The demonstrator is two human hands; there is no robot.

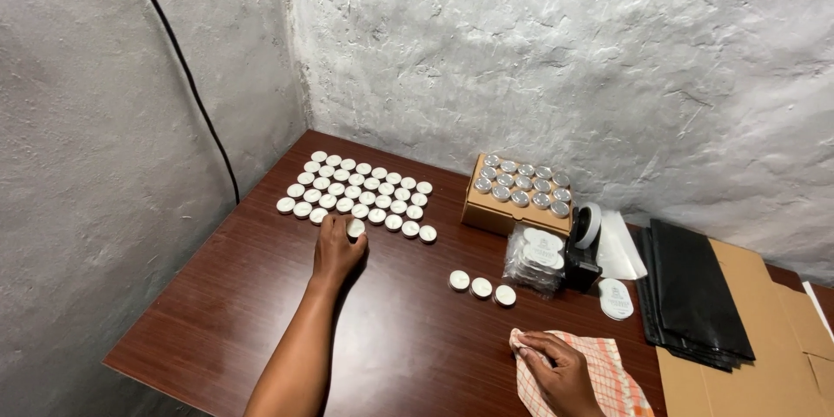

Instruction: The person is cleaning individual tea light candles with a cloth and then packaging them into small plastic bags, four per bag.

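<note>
My left hand reaches forward and holds a small white tealight candle at the near edge of a grid of several white tealights laid in rows on the dark wooden table. My right hand rests near the table's front edge, fingers closed on an orange-and-white checked cloth. Three loose tealights sit in a short row between the two hands.
A cardboard box filled with silver tins stands at the back. Beside it are a clear bag of white pieces, a tape dispenser, a white oval label, black plastic sheets and flat cardboard. Rough white walls enclose the corner.
</note>
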